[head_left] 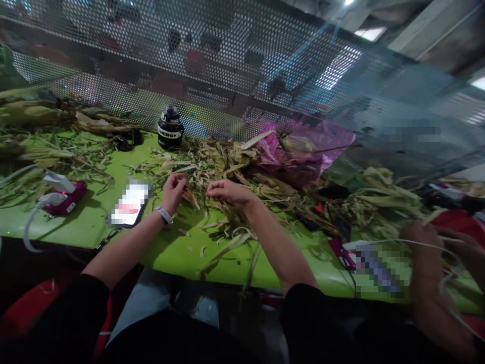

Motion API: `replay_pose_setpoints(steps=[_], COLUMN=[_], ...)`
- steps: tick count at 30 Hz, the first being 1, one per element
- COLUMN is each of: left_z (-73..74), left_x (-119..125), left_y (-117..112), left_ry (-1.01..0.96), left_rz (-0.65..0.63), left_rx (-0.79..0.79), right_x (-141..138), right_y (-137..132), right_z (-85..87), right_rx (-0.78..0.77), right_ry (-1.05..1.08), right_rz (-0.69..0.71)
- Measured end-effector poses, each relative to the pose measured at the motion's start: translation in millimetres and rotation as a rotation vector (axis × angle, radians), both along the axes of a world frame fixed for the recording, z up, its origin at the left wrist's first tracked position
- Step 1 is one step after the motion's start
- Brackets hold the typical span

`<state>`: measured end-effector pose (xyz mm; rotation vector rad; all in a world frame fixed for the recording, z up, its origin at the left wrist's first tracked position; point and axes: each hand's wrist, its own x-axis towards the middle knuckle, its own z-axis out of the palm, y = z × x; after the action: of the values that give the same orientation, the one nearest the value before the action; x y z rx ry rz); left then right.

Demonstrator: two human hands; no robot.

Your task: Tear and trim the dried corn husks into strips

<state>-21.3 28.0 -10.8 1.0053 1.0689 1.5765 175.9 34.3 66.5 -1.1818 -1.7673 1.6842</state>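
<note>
My left hand (173,191) is curled at the near edge of a heap of dried husk strips (227,162) on the green table (87,222), its fingers pinched on something small I cannot make out. A pale wristband sits on that wrist. My right hand (227,193) lies a little to the right, fingers closed down over the husks, and what it grips is hidden. Loose husk strips (227,242) trail toward the table's front edge below it.
A phone (131,203) lies left of my left hand, with a magenta charger and white cable (62,197) farther left. A black can (170,127) stands by the perforated metal screen (212,65). A pink plastic bag (299,149) rests on the husks. Another person's hands (435,253) work at right.
</note>
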Motion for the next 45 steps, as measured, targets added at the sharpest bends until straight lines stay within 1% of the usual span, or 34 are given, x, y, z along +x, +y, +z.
replay_pose_setpoints(steps=[2, 3, 4, 5, 7, 9, 12, 15, 18, 21, 24, 26, 29, 31, 32, 34, 37, 39, 40, 42, 45], left_z=[-2.8, -4.0, -5.0, -5.7, -6.9, -8.0, -10.7, -13.2, -13.9, -11.9, -8.1, -5.8, -4.4, -5.0, -5.4, -5.9, -4.8, -3.6, -3.1, -2.9, -4.3], left_x=[-2.6, -3.4, -3.7, -3.4, -0.7, 3.9, 11.2, 15.1, 15.4, 14.6, 14.5, 15.1, 16.3, 16.9, 17.2, 17.6, 17.9, 17.8, 17.7, 17.4, 16.5], left_y=[3.2, 4.0, 4.2, 3.8, 1.1, -2.8, -8.1, -11.3, -13.4, -15.2, -16.1, -16.4, -16.1, -15.7, -15.5, -15.6, -16.8, -17.7, -18.0, -18.0, -17.0], left_ry=[-0.015, -0.022, -0.025, -0.022, 0.004, 0.053, 0.162, 0.312, 0.431, 0.521, 0.609, 0.684, 0.739, 0.740, 0.732, 0.708, 0.704, 0.722, 0.731, 0.748, 0.773], left_rz=[0.042, 0.051, 0.051, 0.038, -0.019, -0.111, -0.227, -0.274, -0.302, -0.344, -0.394, -0.406, -0.383, -0.390, -0.392, -0.389, -0.381, -0.382, -0.385, -0.391, -0.390], left_rx=[0.021, 0.033, 0.044, 0.052, 0.063, 0.064, 0.056, 0.091, 0.141, 0.159, 0.205, 0.239, 0.275, 0.266, 0.256, 0.238, 0.232, 0.237, 0.242, 0.254, 0.273], right_x=[-10.3, -15.2, -19.8, -23.9, -30.1, -32.3, -24.9, -6.0, 17.3, 41.7, 70.9, 93.2, 124.0, 136.9, 140.1, 140.5, 132.0, 126.0, 124.0, 122.8, 127.9], right_y=[18.3, 25.1, 29.4, 31.2, 27.8, 18.7, 5.2, -1.9, -5.7, -8.8, -8.9, -6.7, -3.1, -2.7, -3.3, -5.5, -9.3, -10.9, -11.3, -11.3, -9.6], right_z=[7.4, 11.7, 15.5, 17.8, 15.9, 5.0, -19.6, -39.5, -48.9, -51.8, -52.9, -52.9, -50.4, -46.7, -44.4, -40.2, -37.3, -38.5, -39.7, -42.6, -45.1], right_rx=[0.122, 0.169, 0.186, 0.192, 0.202, 0.214, 0.204, 0.192, 0.177, 0.207, 0.291, 0.344, 0.429, 0.502, 0.530, 0.549, 0.495, 0.479, 0.482, 0.487, 0.436], right_ry=[0.167, 0.267, 0.313, 0.320, 0.261, 0.182, 0.121, 0.067, 0.029, 0.000, -0.053, -0.115, -0.310, -0.488, -0.558, -0.616, -0.642, -0.741, -0.798, -0.849, -0.743], right_rz=[-0.248, -0.340, -0.376, -0.390, -0.356, -0.277, -0.187, -0.211, -0.308, -0.376, -0.409, -0.458, -0.577, -0.606, -0.587, -0.489, -0.233, -0.081, -0.033, 0.006, -0.011])
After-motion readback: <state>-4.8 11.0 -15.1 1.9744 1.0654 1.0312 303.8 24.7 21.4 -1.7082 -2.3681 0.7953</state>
